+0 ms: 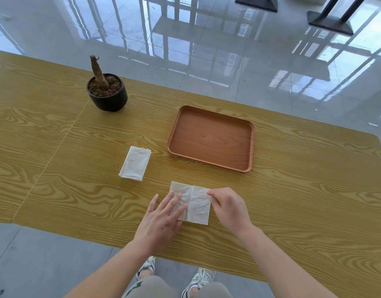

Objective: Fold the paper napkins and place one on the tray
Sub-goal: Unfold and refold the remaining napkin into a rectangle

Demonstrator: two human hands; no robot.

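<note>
A white paper napkin (197, 206) lies spread on the wooden table near its front edge, with a crease running down its middle. My left hand (161, 218) presses flat on the napkin's left half with straight fingers. My right hand (229, 208) pinches the napkin's right edge near the upper corner. A small stack of folded white napkins (135, 163) lies to the upper left, apart from both hands. The brown wooden tray (247, 147) sits beyond the napkin, to the right, with nothing in it.
A black pot (112, 100) with soil and a bare stump stands at the back left of the table (314, 201). The table's front edge runs just below my hands; shiny tiled floor lies beyond the far edge.
</note>
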